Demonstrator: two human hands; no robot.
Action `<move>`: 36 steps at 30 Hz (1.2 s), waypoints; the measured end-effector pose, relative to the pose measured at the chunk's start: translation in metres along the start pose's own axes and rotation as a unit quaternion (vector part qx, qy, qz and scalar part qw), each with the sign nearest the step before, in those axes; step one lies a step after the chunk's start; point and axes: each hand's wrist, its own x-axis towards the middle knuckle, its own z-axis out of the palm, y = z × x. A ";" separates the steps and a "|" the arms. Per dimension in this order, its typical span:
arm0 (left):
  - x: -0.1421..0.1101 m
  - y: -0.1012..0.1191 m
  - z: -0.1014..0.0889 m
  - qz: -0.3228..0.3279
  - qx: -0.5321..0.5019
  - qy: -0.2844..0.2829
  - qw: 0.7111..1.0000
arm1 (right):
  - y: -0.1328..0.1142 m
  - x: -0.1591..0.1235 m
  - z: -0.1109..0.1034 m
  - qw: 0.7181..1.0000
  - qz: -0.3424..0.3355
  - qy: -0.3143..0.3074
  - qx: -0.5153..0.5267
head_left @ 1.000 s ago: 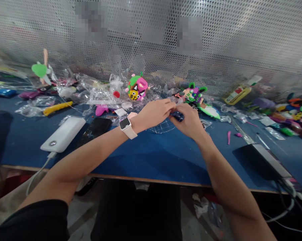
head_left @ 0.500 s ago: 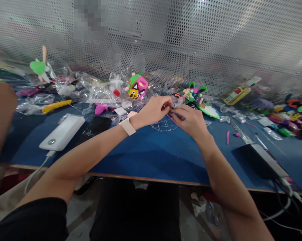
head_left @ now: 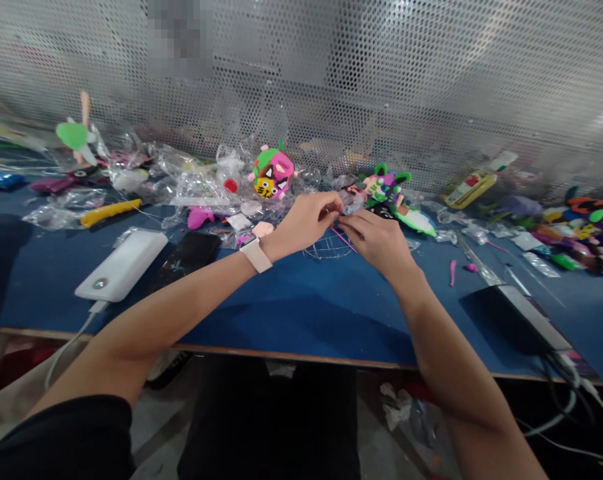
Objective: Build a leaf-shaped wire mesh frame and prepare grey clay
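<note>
My left hand [head_left: 306,220] and my right hand [head_left: 376,239] meet over the middle of the blue table [head_left: 301,313], fingers pinched together. Between them runs a thin pink stick [head_left: 343,239]; what the fingertips grip besides is too small to name. A clear plastic piece with a grid pattern [head_left: 325,249] lies on the table just under the hands. A pale watch [head_left: 255,255] is on my left wrist.
Colourful clay figures [head_left: 273,175] [head_left: 386,188] and crumpled clear bags [head_left: 196,175] crowd the back. A white power bank [head_left: 123,265] and black phone [head_left: 191,253] lie left. A dark flat device [head_left: 521,319] with cables sits right. Perforated metal screen [head_left: 331,87] behind.
My hands stayed together at the table's middle; a dark piece seen under my right hand a second ago is gone from view, and a pink stick now shows between the hands.
</note>
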 end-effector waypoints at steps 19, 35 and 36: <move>-0.001 0.005 -0.002 -0.020 -0.032 0.006 0.999 | -0.021 0.003 0.002 0.996 0.020 0.071 -0.057; -0.007 0.017 -0.005 0.090 0.100 0.014 0.991 | -0.023 0.009 0.010 0.897 0.245 0.105 0.352; -0.006 0.017 -0.006 0.089 0.108 0.011 0.990 | -0.023 0.009 0.011 0.901 0.243 0.108 0.341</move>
